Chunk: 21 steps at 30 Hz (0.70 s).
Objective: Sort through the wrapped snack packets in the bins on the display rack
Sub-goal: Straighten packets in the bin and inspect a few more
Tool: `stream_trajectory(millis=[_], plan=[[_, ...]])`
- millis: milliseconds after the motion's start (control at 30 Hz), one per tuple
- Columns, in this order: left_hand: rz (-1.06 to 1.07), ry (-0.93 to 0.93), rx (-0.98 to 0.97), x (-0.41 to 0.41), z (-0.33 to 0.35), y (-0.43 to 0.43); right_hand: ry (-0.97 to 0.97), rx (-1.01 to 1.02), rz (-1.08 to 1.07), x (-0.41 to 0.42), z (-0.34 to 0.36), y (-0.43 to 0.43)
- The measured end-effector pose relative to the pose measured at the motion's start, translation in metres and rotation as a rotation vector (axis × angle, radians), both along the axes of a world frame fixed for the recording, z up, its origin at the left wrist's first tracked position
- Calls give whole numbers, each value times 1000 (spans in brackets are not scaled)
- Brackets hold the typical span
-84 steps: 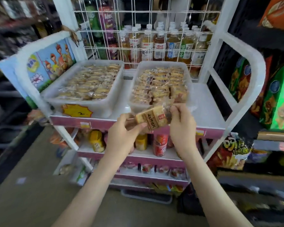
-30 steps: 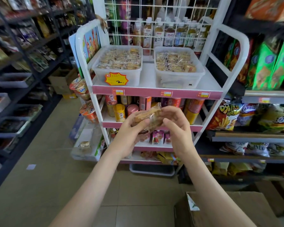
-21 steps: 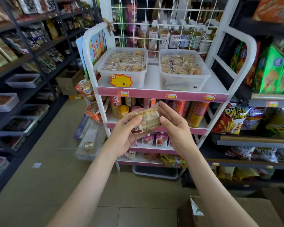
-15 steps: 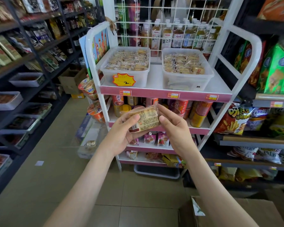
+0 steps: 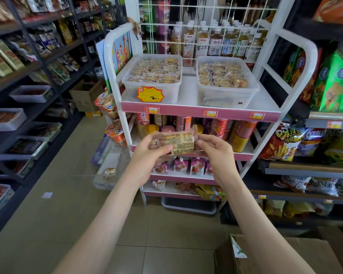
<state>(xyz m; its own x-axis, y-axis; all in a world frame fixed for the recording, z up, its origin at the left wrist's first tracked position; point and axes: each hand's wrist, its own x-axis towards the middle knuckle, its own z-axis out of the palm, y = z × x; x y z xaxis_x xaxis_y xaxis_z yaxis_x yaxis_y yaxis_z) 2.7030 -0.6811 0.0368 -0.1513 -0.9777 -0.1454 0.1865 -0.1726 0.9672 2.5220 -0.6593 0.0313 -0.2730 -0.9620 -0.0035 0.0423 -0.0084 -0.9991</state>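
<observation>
Nearest, at the lower right, a cardboard box (image 5: 285,256) sits on the tiled floor. Above it two bare arms reach forward. The left hand (image 5: 147,155) and right hand (image 5: 218,153) each pinch one end of a clear-wrapped snack packet (image 5: 176,142), held level in the air with what looks like its label side up, the print too small to read. It hangs in front of the display rack (image 5: 178,111), level with the middle shelves. Farther off, on the top shelf, the left bin (image 5: 170,93), bearing a yellow price tag (image 5: 151,94), and the right bin (image 5: 222,95) stand side by side, both filled with wrapped packets. Bottles (image 5: 216,40) line up behind the wire grid.
</observation>
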Motion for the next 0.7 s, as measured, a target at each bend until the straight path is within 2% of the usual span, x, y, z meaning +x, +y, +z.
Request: stream_trajectory(millis=[100,233,433,633,700], plan=[[19,-43,-2,0,-2,-2,-76,5,32,-4,1,2],[-6,1,21,-2,-2,-3,-180,-7,75,-9,4,3],[-43,-7,14,-14,-1,-8,-209,-23,85,-22,7,4],[-73,-121,-72,-39,5,-23,-126,-28,46,-49,14,-3],[-106,-96,-109,-52,13,-31,-221,-76,73,-63,18,-5]])
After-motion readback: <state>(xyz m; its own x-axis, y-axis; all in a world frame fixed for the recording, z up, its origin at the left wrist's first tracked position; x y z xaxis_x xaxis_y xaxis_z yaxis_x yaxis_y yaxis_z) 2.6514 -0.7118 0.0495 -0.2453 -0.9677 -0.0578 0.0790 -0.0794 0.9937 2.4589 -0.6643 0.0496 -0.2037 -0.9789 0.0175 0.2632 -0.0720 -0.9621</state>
